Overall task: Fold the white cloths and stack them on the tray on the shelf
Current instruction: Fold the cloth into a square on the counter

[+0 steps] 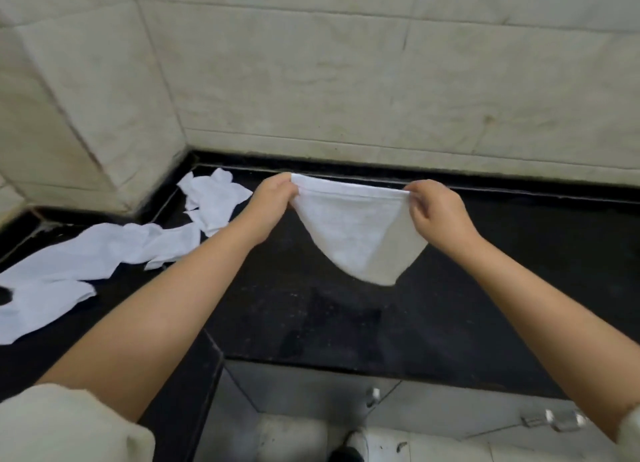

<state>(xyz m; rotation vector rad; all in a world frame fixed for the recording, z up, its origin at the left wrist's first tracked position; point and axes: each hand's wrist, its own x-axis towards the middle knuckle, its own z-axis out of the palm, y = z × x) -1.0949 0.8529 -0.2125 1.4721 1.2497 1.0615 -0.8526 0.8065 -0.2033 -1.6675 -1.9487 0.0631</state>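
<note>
Several white cloths (pixel 104 250) on black counter (pixel 485 288)

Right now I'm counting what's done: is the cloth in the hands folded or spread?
Folded. The cloth hangs doubled from its top edge, pinched by the left hand and right hand above the counter.
</note>
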